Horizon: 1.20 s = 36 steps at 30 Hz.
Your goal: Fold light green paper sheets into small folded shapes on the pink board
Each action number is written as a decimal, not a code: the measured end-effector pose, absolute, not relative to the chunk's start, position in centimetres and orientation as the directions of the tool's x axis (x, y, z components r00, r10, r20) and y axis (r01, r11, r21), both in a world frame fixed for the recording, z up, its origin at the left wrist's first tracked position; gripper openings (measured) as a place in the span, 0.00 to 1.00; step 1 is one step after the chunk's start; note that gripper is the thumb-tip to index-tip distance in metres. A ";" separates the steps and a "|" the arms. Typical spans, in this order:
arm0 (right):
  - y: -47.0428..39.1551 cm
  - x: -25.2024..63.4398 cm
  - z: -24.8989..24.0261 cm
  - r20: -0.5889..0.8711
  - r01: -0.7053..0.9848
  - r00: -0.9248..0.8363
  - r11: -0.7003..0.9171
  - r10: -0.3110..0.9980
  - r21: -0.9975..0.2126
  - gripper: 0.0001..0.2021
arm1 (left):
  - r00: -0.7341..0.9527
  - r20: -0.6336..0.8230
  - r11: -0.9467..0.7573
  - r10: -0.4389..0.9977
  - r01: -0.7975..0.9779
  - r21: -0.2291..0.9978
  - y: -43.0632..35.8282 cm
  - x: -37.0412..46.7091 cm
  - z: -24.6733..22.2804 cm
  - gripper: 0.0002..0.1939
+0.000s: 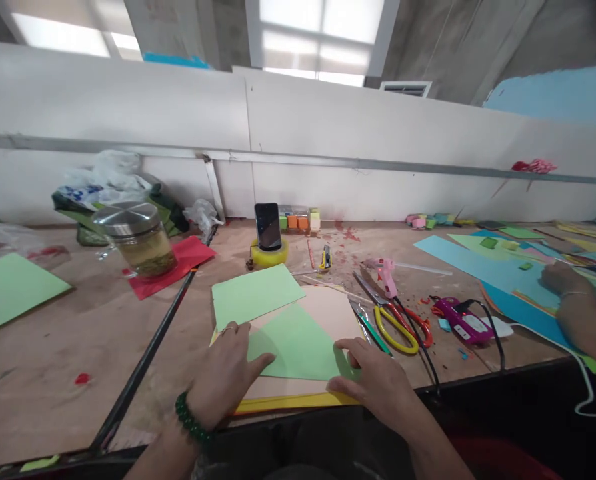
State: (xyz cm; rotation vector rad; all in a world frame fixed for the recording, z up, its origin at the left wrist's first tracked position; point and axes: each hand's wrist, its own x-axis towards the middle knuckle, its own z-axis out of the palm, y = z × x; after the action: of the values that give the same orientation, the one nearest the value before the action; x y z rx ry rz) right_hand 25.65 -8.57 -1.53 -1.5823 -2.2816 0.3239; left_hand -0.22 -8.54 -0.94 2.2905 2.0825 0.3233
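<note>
In front of me a light green sheet [293, 347], its upper edges slanting to a point, lies on a stack of pale pink paper [323, 310]. My left hand [228, 363] rests at its left side, thumb stretched over the sheet and fingers flat. At the right corner is my right hand [368, 373], thumb and forefinger apart on the paper, the other fingers partly curled. Another light green sheet [255, 293] overlaps the stack at the upper left. Yellow paper [298, 403] shows along the stack's lower edge.
Right of the stack lie yellow-handled scissors [398, 330], a pink glue gun [387, 277] and a purple power strip [463, 320]. A phone [268, 227] leans on a tape roll [271, 255]. A lidded glass jar [145, 247] stands left. Another person's hand [565, 277] works at far right.
</note>
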 end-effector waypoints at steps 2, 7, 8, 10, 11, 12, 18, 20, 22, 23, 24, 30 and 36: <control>-8.6 25.8 -1.9 0.205 0.840 -0.338 0.393 0.919 -0.375 0.16 | 0.062 0.078 -0.074 0.995 0.985 0.158 -8.5 0.0 -0.1 0.15; -8.5 26.0 -2.3 0.244 0.834 -0.343 0.414 0.907 -0.365 0.16 | 0.057 0.049 -0.065 0.997 0.981 0.185 -8.6 0.3 0.6 0.12; -8.5 26.0 -2.3 0.249 0.833 -0.347 0.419 0.904 -0.361 0.16 | 0.039 0.044 -0.046 0.998 0.982 0.182 -8.6 0.3 0.6 0.14; -8.6 26.0 -2.3 0.263 0.832 -0.352 0.429 0.899 -0.352 0.16 | 0.011 0.006 -0.012 1.000 0.982 0.191 -8.5 0.2 0.5 0.18; -8.6 25.9 -2.3 0.268 0.832 -0.351 0.430 0.897 -0.350 0.16 | 0.008 -0.016 -0.004 1.000 0.978 0.209 -8.4 0.2 0.5 0.19; -8.6 25.9 -2.3 0.270 0.833 -0.348 0.428 0.898 -0.349 0.16 | 0.013 -0.029 -0.006 1.000 0.972 0.234 -8.3 0.2 0.5 0.19; -8.5 26.5 -2.8 0.330 0.789 -0.310 0.435 0.892 -0.435 0.23 | 0.082 0.188 -0.162 0.979 0.871 0.463 -8.5 0.1 1.4 0.08; -8.5 26.7 -2.7 0.487 0.763 -0.226 0.464 0.843 -0.449 0.28 | 0.119 0.446 -0.350 0.887 0.803 0.482 -9.8 -0.1 1.9 0.10; -8.6 26.9 -2.4 0.639 0.777 -0.082 0.450 0.765 -0.439 0.31 | 0.199 0.657 -0.536 0.727 0.763 0.362 -12.0 -0.1 2.2 0.11; -8.7 26.9 -2.2 0.695 0.785 -0.037 0.451 0.718 -0.424 0.31 | 0.243 0.715 -0.587 0.656 0.759 0.281 -13.2 -0.1 2.2 0.11; -8.8 27.0 -2.0 0.744 0.784 -0.036 0.480 0.668 -0.393 0.31 | 0.291 0.741 -0.615 0.605 0.762 0.203 -14.4 0.0 2.0 0.11; -8.9 26.5 -2.1 0.804 0.623 -0.385 0.770 0.453 -0.136 0.14 | 0.581 0.668 -0.730 0.466 0.678 -0.080 -15.9 0.2 -0.5 0.16; -9.3 26.0 -3.0 0.590 0.508 -0.591 0.822 0.551 -0.258 0.14 | 0.620 0.603 -0.769 0.502 0.640 -0.017 -13.5 -0.3 -2.3 0.16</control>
State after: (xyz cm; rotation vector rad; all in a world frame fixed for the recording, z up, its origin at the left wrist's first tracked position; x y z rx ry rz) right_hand 25.97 -9.32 -3.03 -0.7724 -2.3184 0.0813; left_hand -0.34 -13.52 -2.28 3.0316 1.0865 1.0057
